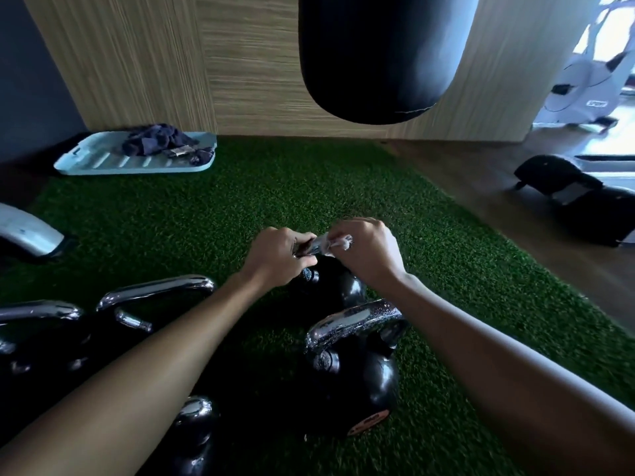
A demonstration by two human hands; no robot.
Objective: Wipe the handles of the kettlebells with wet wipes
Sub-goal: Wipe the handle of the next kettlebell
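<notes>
The far kettlebell [330, 286] sat on the green turf [206, 218], heavy and unlikely to shift. The left hand [275, 259] gripped its smooth, probably slippery chrome handle [318, 243]. The right hand [369, 252] pinched a soft, limp wipe [343, 242] against the bar.

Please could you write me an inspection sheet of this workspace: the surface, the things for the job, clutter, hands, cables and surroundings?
Surface: green artificial turf, with wooden floor to its right.
Job's things: far kettlebell, its chrome handle partly wrapped in a white wet wipe; near kettlebell in front of it; more kettlebells at the left.
Clutter: pale blue tray by the wall, holding a dark cloth.
Hands: left hand grips the handle; right hand pinches the wet wipe against it.
Cables: nothing seen.
Surroundings: wood-panel wall, hanging black punching bag, white exercise machine, black gear on the wooden floor.
</notes>
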